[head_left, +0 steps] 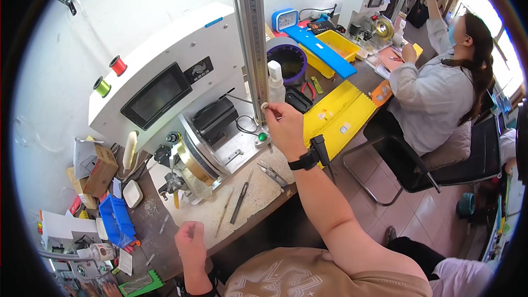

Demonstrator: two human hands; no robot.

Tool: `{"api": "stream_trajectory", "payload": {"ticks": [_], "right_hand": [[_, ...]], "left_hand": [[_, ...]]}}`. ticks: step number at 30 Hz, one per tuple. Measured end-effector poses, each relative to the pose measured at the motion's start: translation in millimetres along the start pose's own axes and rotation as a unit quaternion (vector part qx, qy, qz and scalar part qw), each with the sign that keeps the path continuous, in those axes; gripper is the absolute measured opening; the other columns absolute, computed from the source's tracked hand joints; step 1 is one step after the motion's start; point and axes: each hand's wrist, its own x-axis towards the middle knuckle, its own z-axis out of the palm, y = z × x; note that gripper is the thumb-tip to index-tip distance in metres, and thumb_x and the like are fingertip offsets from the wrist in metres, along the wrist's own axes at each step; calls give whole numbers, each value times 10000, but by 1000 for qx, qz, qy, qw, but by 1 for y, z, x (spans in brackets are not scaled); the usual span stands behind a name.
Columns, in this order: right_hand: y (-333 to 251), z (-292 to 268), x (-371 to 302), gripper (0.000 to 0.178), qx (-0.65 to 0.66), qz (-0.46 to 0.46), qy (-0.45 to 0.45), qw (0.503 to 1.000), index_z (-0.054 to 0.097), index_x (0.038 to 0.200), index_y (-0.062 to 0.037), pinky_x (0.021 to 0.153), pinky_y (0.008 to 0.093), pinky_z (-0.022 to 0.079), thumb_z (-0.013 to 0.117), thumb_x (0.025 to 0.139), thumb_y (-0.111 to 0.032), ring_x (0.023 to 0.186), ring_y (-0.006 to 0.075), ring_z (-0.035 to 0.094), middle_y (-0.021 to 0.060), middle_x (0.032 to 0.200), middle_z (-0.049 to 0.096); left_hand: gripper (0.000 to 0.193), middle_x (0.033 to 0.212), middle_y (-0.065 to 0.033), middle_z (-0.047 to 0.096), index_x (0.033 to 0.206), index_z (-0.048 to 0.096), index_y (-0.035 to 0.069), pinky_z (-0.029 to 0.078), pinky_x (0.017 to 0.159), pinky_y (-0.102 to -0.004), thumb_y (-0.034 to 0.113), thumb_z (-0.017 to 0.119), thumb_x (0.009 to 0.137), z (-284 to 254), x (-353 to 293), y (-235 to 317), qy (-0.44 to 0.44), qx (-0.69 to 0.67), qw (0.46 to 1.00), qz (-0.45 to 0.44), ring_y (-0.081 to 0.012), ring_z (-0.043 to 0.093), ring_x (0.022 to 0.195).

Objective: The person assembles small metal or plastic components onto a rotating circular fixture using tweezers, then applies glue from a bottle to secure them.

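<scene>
My right hand is raised beside an upright metal pole marked with a scale. Its thumb and forefinger pinch a small whitish round piece against or close to the pole. Low at the front edge of the bench is my left hand, its fingers curled in; whatever they may hold is hidden. Between the hands stands a white machine with a dark screen, a black motor and a brass-coloured wheel. Pliers, a black pen-like tool and a thin stick lie before it.
Red and green thread spools top the machine. At left are a blue bin and cardboard boxes. To the right lie a yellow board, a white bottle and a purple-rimmed tub. A seated co-worker is beyond.
</scene>
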Motion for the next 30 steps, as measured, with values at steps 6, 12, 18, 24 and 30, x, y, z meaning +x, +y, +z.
{"api": "stream_trajectory", "payload": {"ticks": [6,12,18,24,30], "right_hand": [[-8,5,-15,99,3,-24,-13,1000,735,938,17,667,353,548,718,878,-60,727,286,692,151,847,705],[-37,4,-25,89,41,-89,-34,995,733,925,12,583,312,503,741,883,-65,648,204,635,108,806,685],[-114,-10,-70,96,4,-206,-85,975,645,781,-91,679,428,493,734,791,-124,755,327,604,98,800,616],[-178,11,-147,211,110,-386,-247,882,608,877,-32,843,477,461,725,779,-177,873,356,574,118,825,562],[-184,3,-150,190,201,-327,-253,888,569,723,-21,611,479,438,727,785,-108,724,390,570,149,757,532]], "left_hand": [[138,773,28,624,902,673,-4,419,650,-235,121,707,949,-3,1,-4,14,5,1000,7,-43,523,706],[116,733,53,553,885,637,28,367,597,-217,108,693,949,-20,-5,2,16,-98,995,31,-36,477,675],[103,799,34,452,959,547,57,314,578,-230,113,629,983,-54,-22,3,16,-194,961,199,-51,398,669],[191,721,-17,550,874,603,27,339,574,-267,155,641,1011,-38,-43,62,17,-158,972,173,-103,449,631],[184,695,-5,524,868,584,41,340,551,-266,133,637,1018,-43,-42,57,-75,-189,967,152,-104,435,596]]}}
